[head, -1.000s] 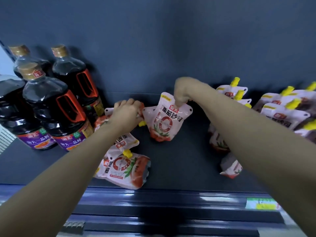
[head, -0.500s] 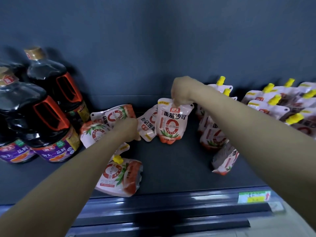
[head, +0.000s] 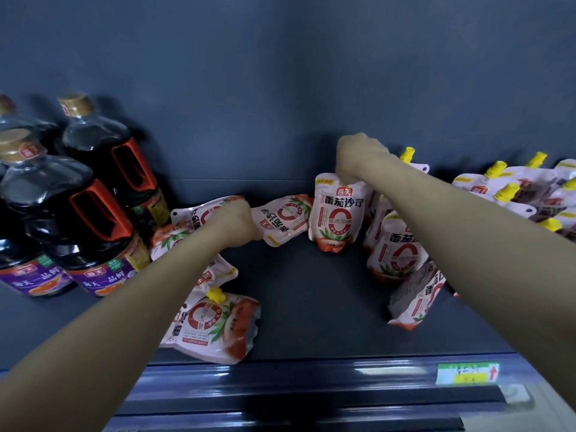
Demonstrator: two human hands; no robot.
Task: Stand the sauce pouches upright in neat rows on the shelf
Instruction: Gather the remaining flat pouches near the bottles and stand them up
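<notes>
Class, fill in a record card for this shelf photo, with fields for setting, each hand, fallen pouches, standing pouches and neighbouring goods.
Setting: dark shelf with a price label on its front rail
Right hand: right hand grips the top of the upright pouch
Left hand: left hand grips the upside-down pouch beside it
Fallen: flat pouch near the front edge; more heaped behind the left arm
Standing: yellow-capped pouches at the right
Neighbours: dark bottles at the left

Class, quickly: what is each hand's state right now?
Left hand: grips an upside-down white-and-red plastic sauce pouch.
Right hand: pinches the top of an upright white-and-red sauce pouch.
</notes>
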